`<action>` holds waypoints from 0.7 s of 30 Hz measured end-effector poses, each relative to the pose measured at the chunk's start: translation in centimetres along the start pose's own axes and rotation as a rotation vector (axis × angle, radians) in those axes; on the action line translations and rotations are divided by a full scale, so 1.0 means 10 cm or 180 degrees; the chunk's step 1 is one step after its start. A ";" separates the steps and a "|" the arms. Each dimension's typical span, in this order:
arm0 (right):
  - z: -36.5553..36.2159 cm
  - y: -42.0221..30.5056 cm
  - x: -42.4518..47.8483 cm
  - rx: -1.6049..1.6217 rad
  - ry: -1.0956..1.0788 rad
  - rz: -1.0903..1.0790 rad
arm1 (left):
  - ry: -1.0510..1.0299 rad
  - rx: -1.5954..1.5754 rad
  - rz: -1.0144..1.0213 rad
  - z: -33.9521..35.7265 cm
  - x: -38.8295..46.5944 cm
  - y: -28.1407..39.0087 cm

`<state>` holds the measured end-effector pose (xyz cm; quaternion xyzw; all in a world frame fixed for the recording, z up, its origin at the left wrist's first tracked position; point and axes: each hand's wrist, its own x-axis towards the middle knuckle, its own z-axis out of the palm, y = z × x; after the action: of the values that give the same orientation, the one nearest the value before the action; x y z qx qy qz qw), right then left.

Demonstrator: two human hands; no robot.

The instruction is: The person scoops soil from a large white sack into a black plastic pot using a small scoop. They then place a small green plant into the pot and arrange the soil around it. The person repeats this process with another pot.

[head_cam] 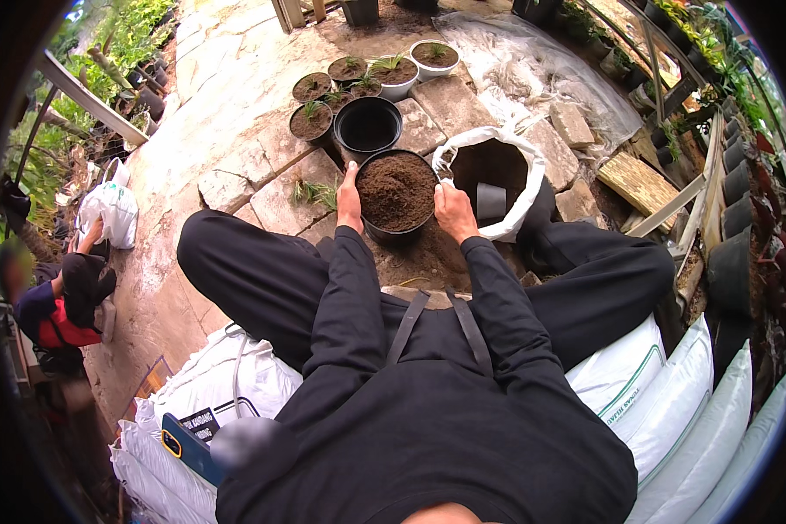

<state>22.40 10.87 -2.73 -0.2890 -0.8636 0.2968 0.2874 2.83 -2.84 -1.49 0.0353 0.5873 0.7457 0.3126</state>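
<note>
Between my hands is a black plastic plant pot (396,237) filled with loose brown soil (396,190). My left hand (349,202) grips its left side, and my right hand (455,211) holds the rim on the right. Just beyond it stands a black pot (368,124) with a dark, shadowed inside. To the right, an open white sack (532,171) with a rolled-down rim contains dark soil, and a small grey pot (491,200) lies in it. Small uprooted grassy plants (316,192) rest on the paving left of my left hand.
Several potted seedlings (311,119) stand beyond the black pots. Crumpled clear plastic sheeting (537,72) covers ground at the upper right. Full white sacks (619,373) flank me at both sides. At far left another person (65,295) sits holding a white bag (114,213). A phone (190,449) rests on the left sacks.
</note>
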 end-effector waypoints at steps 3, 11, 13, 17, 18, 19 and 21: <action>-0.20 -0.08 0.04 0.0270 0.0173 0.0074 | -0.0792 -0.0686 -0.0366 -0.04 0.00 0.01; -0.68 -0.31 0.15 0.0703 0.0080 0.0335 | -0.1053 -0.1247 -0.0590 0.25 -0.25 0.19; -0.68 -0.36 0.17 0.0673 0.0056 0.0343 | -0.0809 -0.1324 -0.0537 0.21 -0.16 0.06; -0.71 -0.35 0.22 0.1025 0.0255 0.0634 | -0.0783 -0.1577 -0.0736 0.30 -0.29 0.08; -0.70 -0.36 0.24 0.1401 0.0392 0.0756 | -0.0878 -0.1731 -0.0621 0.39 -0.39 0.18; -0.69 -0.39 0.27 0.1792 0.0523 0.0877 | -0.0878 -0.1769 -0.0612 0.43 -0.43 0.21; -0.75 -0.46 0.32 0.1751 0.0782 0.0853 | -0.0860 -0.1842 -0.0598 0.46 -0.48 0.23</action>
<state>23.81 12.60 6.39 -0.3453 -0.6642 0.5170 0.4151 7.58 -1.58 3.51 -0.0107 0.3050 0.8381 0.4522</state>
